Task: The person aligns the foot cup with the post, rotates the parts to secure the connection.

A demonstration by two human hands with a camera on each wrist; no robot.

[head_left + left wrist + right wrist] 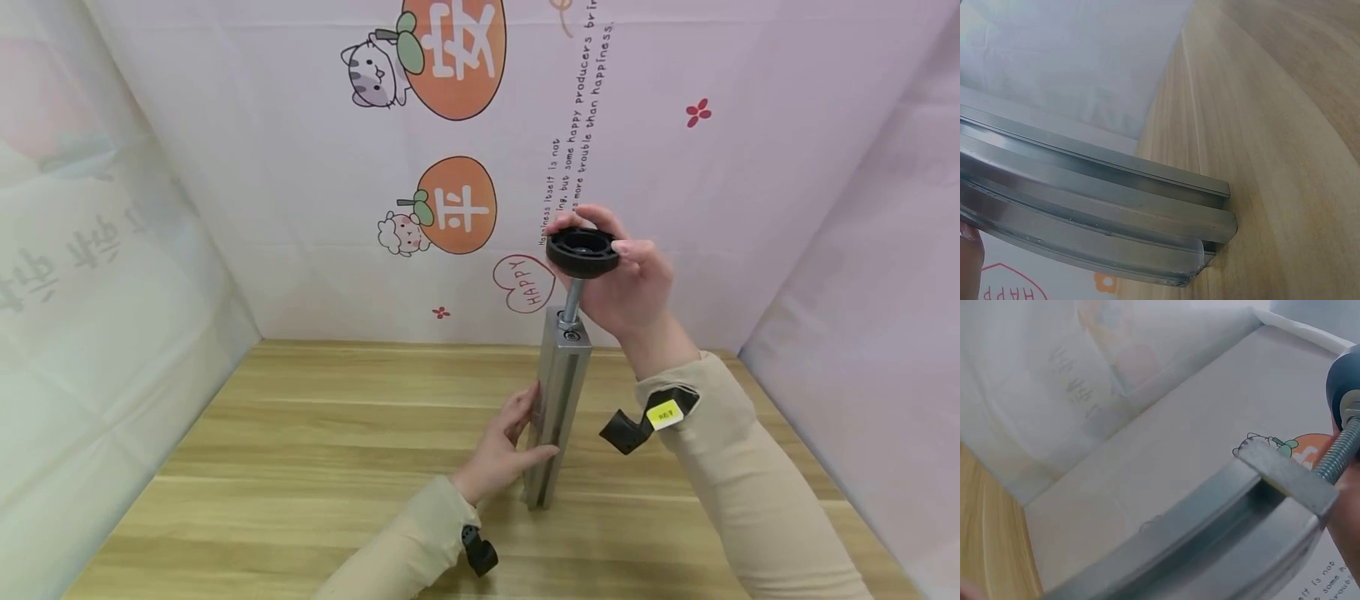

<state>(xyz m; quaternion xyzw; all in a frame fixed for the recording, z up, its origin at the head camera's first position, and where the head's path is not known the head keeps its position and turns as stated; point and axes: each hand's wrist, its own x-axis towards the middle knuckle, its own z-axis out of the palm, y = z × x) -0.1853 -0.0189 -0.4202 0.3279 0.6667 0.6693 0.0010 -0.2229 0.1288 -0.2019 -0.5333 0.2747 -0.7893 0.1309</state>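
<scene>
A slotted aluminium profile (561, 400) stands nearly upright over the wooden table, leaning slightly. My left hand (495, 454) grips its lower half, thumb on the near side and fingers behind. From the end plate (577, 335) on top rises a threaded rod (573, 302), which carries a round black levelling foot (583, 265). My right hand (630, 287) holds this foot by its rim, between thumb and fingers. In the left wrist view the lower end of the profile (1116, 200) meets the tabletop. The right wrist view shows the rod's thread (1340, 450) close up.
The wooden tabletop (322, 467) spreads under both arms. Behind it hangs a white printed cloth (322, 208) with orange fruit and cartoon animals. Pale cloth walls close the left (112, 333) and right sides. Black mounts (480, 552) sit on both sleeves.
</scene>
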